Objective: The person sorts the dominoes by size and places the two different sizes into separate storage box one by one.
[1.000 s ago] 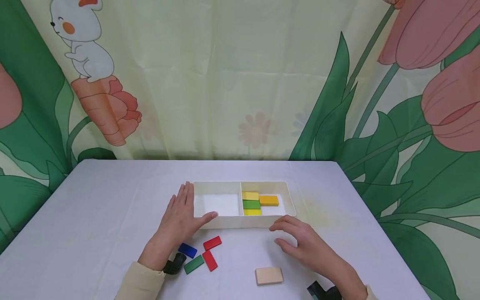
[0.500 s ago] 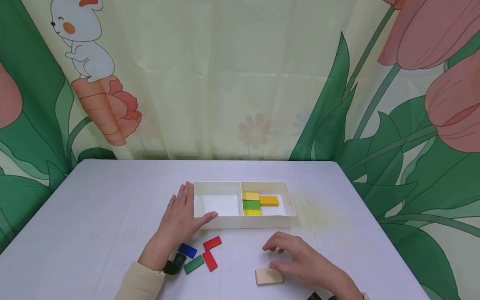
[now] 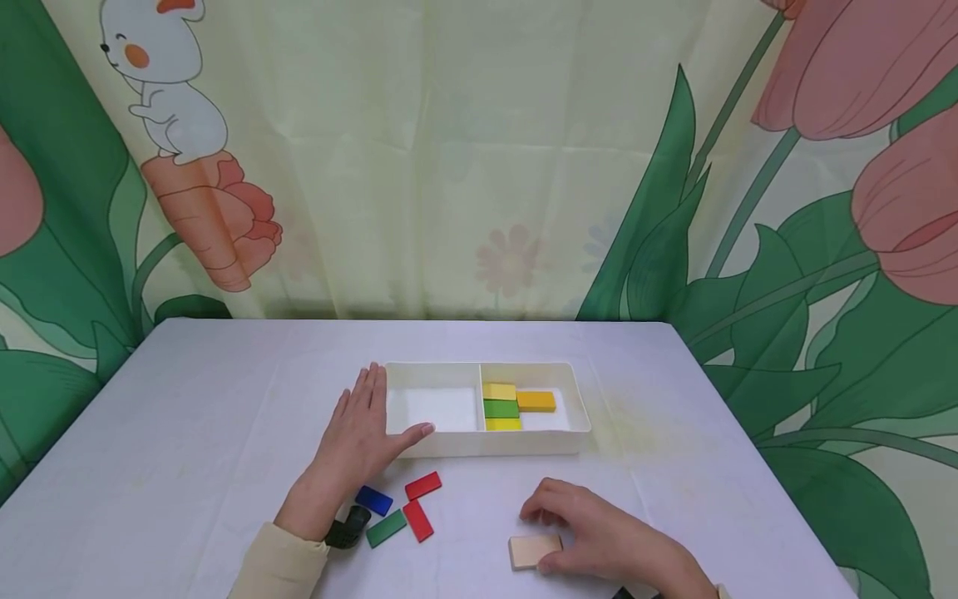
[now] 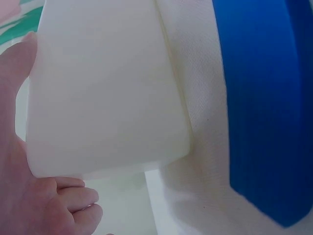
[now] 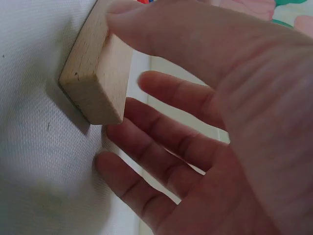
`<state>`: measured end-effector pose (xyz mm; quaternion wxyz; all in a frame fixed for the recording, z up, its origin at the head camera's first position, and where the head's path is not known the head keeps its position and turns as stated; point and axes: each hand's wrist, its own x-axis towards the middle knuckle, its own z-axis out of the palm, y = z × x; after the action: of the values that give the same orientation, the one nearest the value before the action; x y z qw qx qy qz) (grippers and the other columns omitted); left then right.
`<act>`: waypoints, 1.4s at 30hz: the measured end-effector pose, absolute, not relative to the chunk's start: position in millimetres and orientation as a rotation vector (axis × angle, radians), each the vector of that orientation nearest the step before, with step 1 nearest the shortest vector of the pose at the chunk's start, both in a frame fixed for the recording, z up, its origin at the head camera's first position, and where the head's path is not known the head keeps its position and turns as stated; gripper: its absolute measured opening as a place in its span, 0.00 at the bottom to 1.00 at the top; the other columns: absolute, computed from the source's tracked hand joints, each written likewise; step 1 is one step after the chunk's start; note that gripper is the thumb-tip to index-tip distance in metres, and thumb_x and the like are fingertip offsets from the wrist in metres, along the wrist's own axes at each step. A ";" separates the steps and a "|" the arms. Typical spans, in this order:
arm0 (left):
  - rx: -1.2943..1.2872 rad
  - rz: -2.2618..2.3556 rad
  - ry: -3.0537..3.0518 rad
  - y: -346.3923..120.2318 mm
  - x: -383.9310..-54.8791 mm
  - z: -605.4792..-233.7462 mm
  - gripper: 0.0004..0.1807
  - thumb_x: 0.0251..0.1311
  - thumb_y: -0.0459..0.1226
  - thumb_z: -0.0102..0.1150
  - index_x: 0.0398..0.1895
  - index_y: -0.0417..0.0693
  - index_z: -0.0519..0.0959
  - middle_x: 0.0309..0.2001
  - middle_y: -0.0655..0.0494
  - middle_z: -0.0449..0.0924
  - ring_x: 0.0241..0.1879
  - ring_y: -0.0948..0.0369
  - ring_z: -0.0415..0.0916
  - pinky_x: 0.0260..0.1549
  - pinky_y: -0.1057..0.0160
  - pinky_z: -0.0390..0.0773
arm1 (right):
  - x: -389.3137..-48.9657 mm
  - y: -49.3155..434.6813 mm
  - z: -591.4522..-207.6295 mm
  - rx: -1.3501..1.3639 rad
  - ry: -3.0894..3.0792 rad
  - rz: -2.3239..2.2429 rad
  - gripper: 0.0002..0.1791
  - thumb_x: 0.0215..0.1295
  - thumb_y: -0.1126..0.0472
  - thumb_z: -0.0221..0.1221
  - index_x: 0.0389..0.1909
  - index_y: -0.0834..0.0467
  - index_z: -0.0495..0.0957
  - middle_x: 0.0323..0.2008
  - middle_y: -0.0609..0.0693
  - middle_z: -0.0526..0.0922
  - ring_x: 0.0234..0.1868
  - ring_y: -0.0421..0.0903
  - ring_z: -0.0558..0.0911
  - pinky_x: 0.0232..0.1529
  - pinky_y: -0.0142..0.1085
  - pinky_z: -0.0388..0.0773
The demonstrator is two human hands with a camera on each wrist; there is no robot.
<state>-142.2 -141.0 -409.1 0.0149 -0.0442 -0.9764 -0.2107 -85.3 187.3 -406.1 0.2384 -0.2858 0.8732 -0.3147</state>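
Right hand [image 3: 587, 530]: grasp not closed; thumb on the wooden block [image 3: 528, 551], other fingers loosely bent beyond its far side, index fingertip apart from it. Closer to the person than half a second ago, with the thumb lower, at the block's near right corner. Left hand [image 3: 358, 428]: no grasp; straight fingers along the left end of the white box [image 3: 486, 444], thumb across its near wall; same as before.

Printed curtain [image 3: 374, 166]: beyond both hands.

White-covered table [image 3: 224, 433]: beneath both hands.

White box, two compartments: ahead of the right hand, just right of the left; unmoved.

Wooden block, plain, larger than the coloured ones: flat on the table under the right thumb, partly covered by it; unmoved.

Small blocks, in the compartment ahead of the right hand: orange block [image 3: 536, 402], pale yellow block [image 3: 499, 391], light green block [image 3: 501, 409], bright yellow block [image 3: 503, 424]; unchanged.

Small blocks, on the table left of the right hand, near the left wrist: blue block [image 3: 374, 500], dark green block [image 3: 386, 528], two red blocks [image 3: 418, 521]; unchanged.
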 end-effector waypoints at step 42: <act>-0.132 -0.680 -3.027 -141.1 -142.6 -410.0 0.67 0.51 0.72 0.56 0.78 0.35 0.42 0.79 0.37 0.42 0.79 0.41 0.40 0.75 0.38 0.46 | -92.3 186.7 -410.0 -0.940 2.704 -0.856 0.12 0.57 0.62 0.68 0.42 0.48 0.80 0.41 0.34 0.77 0.42 0.32 0.74 0.46 0.29 0.78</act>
<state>-142.6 -141.1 -410.0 0.0183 -0.0426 -0.9747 -0.2188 -92.3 186.7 -410.0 0.0766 -0.3136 0.9023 -0.2857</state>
